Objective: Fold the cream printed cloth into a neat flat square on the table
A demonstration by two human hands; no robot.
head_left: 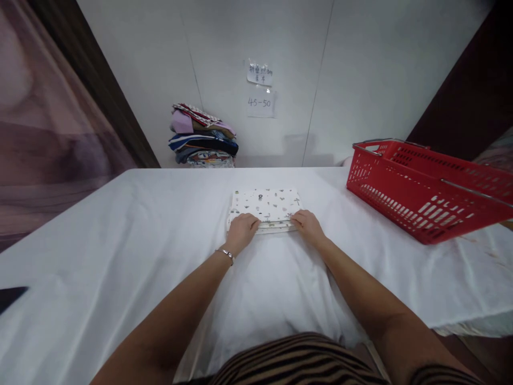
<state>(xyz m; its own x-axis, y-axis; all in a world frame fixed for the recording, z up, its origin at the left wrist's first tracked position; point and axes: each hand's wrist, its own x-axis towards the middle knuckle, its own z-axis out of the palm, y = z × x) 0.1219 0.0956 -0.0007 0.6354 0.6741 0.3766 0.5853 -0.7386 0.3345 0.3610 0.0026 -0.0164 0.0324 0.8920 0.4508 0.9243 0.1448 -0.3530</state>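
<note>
My left hand and right hand were both closed on the near edge of a folded printed cloth, each pinching it between thumb and curled fingers, though I could not tell how many layers sat inside either pinch. The cloth lay flat on the white table cover, its upper face reaching away just beyond my fingertips, and between my hands the near edge showed several layers, not quite flush. To do this well, I judged, I needed both pinches level and equally firm, so that neither side would ride up ahead of the other; a light outward pull between the hands would help the print lie smooth, and those stepped layers called for small, even movements rather than a tug. A red basket stood well to the right of my grip, and a pile of clothes beyond it and leftward
</note>
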